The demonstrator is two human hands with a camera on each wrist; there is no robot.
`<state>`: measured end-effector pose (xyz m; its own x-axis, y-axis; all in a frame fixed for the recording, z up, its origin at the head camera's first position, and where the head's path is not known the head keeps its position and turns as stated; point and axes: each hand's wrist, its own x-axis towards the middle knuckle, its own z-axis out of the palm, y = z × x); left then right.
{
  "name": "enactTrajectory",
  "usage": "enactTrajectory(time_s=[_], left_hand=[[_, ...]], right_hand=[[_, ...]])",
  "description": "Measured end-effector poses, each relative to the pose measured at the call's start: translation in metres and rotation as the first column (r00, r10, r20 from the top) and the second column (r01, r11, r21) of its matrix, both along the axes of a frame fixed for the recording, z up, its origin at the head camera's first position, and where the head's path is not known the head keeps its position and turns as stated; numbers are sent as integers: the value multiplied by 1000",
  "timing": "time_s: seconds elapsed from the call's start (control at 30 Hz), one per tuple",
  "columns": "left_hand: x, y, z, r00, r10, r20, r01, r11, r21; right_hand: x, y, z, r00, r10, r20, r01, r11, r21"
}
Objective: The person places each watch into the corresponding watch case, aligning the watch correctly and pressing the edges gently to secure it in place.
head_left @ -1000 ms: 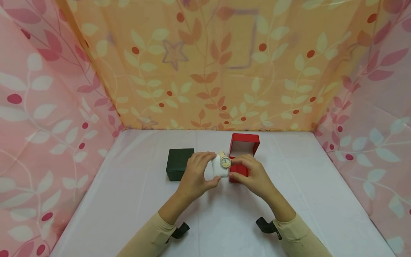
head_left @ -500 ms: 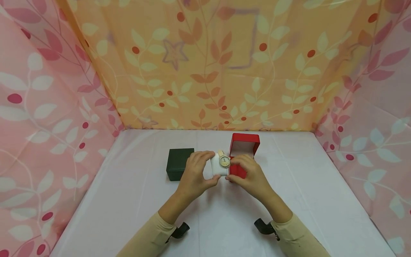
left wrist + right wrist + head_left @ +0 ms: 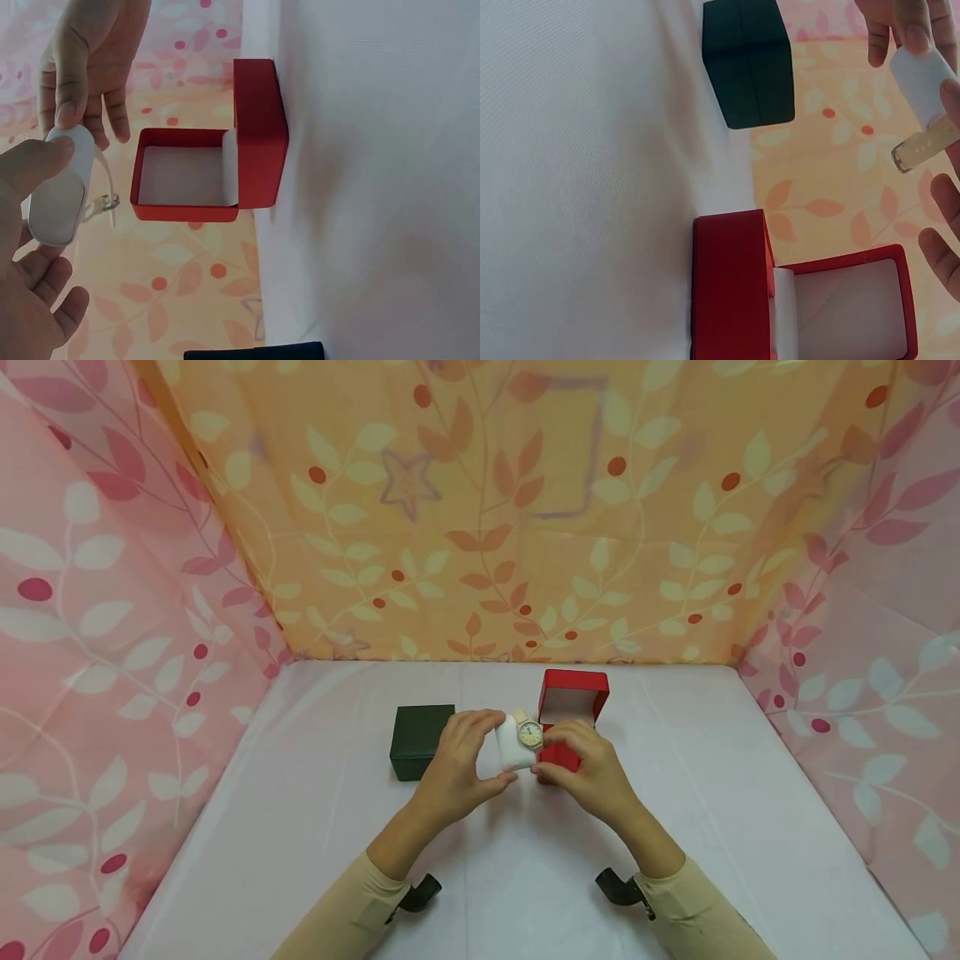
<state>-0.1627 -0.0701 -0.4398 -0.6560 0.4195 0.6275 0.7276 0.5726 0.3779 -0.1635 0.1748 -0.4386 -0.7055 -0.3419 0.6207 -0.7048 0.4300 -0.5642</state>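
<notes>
A wristwatch with a round pale face and cream strap lies along the right side of a white watch cushion, held up over the table. My left hand grips the cushion's left side, fingers at its far edge and thumb at the near edge. From the right, my right hand pinches at the cushion's right end, its index finger by the watch face and thumb at the near corner. In the left wrist view the strap's buckle hangs loose behind the cushion; the right wrist view shows the free strap end.
Just behind the right hand stands a red watch box, lid up, its lining pale. A closed dark green box sits left of the hands, partly covered by the left one. White cloth covers the table; patterned curtains enclose it.
Both hands stay on the cushion and watch. The right hand shifts slightly left, then slightly back right, and the watch moves a little with it. The boxes stay in place.
</notes>
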Motion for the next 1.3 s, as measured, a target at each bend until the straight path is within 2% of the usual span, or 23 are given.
enactTrajectory(time_s=[0.17,0.5,1.03,1.3], left_hand=[[0,-1,3,1000,-9,11,9,1000,7],[1,0,1,997,55,62,-58,997,56],[0,0,0,994,106,-6,-105,994,41],[0,-1,-1,994,109,-11,-108,993,49]], right_hand=[[-1,0,-1,1000,-11,11,11,1000,-13],[1,-3,-1,998,-39,49,41,998,-38],[5,-12,-5,988,-112,103,119,990,-69],[8,-14,-3,978,-136,159,146,988,-50]])
